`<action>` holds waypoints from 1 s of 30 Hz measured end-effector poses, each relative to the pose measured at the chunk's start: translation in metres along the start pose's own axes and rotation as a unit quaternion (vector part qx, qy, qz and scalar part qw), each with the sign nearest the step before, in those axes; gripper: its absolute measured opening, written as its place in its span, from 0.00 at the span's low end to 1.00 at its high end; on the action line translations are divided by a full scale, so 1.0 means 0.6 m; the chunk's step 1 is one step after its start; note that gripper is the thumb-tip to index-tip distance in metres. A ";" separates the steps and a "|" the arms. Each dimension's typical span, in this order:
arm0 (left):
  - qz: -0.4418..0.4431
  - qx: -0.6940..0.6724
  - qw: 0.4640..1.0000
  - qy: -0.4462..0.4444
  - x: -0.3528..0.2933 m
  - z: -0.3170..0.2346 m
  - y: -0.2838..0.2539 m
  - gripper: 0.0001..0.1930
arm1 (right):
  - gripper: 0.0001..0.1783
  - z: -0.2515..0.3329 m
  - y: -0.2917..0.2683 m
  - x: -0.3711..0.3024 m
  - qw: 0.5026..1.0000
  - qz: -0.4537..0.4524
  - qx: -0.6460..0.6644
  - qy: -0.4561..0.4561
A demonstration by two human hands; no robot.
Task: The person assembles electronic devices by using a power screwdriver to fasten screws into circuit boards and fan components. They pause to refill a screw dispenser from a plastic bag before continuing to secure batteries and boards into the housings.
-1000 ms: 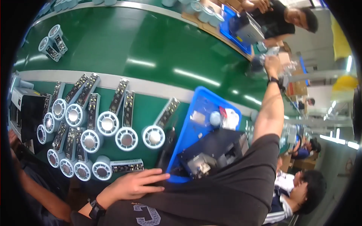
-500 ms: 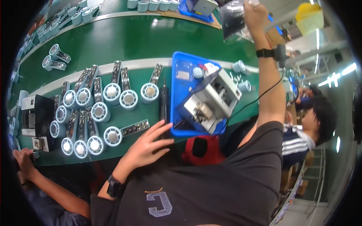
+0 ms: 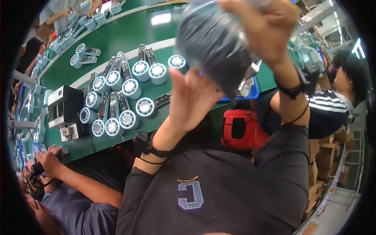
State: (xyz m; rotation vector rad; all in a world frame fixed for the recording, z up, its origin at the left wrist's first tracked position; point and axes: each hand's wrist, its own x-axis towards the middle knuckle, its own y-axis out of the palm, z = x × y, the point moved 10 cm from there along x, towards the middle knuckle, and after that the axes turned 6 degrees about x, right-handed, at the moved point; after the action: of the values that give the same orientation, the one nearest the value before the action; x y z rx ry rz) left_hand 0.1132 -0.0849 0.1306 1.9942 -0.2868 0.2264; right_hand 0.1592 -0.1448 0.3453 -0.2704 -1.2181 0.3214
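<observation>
A clear plastic bag [image 3: 211, 43] full of dark contents hangs in front of me, its top gripped in my right hand [image 3: 270, 29]. Close against the bag's lower left side is my left hand [image 3: 192, 102], thumb stretched up and palm open; its fingertips are partly hidden behind the bag. The bag covers most of a blue tray [image 3: 255, 88] and the machine in it. To the left of my left hand, several light-blue round housings [image 3: 157, 73] with dark circuit-board strips lie in rows on the green table [image 3: 129, 37].
A black and white bench machine [image 3: 64, 105] stands at the table's left. Beside it are a co-worker's hands [image 3: 51, 160]. A red stool [image 3: 234, 137] sits below the near edge, and another person [image 3: 327, 113] is seated on the right. More housings line the far left.
My right hand has brought the bag down and left from above the far side of the table. My left hand has risen from the tray's edge to the bag. The view has shifted.
</observation>
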 end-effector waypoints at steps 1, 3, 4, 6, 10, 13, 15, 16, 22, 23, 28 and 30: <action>-0.044 -0.046 0.998 -0.004 0.008 -0.005 0.008 0.41 | 0.04 0.005 0.011 -0.021 0.998 0.049 0.003 -0.044; -0.088 -0.088 0.992 -0.015 0.024 0.002 0.007 0.39 | 0.05 0.020 0.010 -0.046 0.992 0.092 0.002 -0.084; -0.107 -0.029 0.993 0.033 0.034 -0.020 -0.005 0.33 | 0.06 0.020 -0.002 -0.043 0.996 0.069 0.003 -0.046; -0.126 0.036 0.988 0.083 0.059 -0.055 -0.013 0.28 | 0.08 0.015 -0.026 -0.042 0.999 0.035 0.009 0.009; -0.072 0.189 0.967 0.152 0.172 -0.093 0.012 0.20 | 0.10 -0.096 -0.098 -0.060 0.991 -0.044 0.054 0.114; -0.097 0.256 0.946 0.174 0.236 -0.082 -0.006 0.19 | 0.09 -0.156 -0.112 -0.078 0.979 -0.071 0.134 0.133; -0.118 0.272 0.937 0.184 0.258 -0.067 -0.032 0.19 | 0.08 -0.213 -0.123 -0.100 0.970 -0.083 0.176 0.144; -0.116 0.271 0.938 0.182 0.267 -0.055 -0.043 0.19 | 0.08 -0.261 -0.127 -0.119 0.977 -0.039 0.118 0.172; -0.138 0.312 0.923 0.180 0.300 -0.014 -0.096 0.21 | 0.24 -0.367 -0.128 -0.204 0.968 -0.009 0.058 0.242; -0.152 0.332 0.914 0.176 0.304 -0.013 -0.105 0.21 | 0.24 -0.372 -0.132 -0.210 0.968 -0.008 0.058 0.243; -0.145 0.403 0.883 0.191 0.316 -0.019 -0.123 0.21 | 0.25 -0.397 -0.135 -0.245 0.945 0.048 0.087 0.311; 0.031 0.322 0.908 0.267 0.323 -0.023 -0.084 0.22 | 0.26 -0.388 -0.129 -0.240 0.942 0.039 0.144 0.301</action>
State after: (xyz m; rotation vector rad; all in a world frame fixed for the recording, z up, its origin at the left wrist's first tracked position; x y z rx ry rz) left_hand 0.3124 -0.0711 0.1480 2.4606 0.1000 0.9965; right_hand 0.3423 -0.2786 0.1733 -0.1459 -0.5471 0.4420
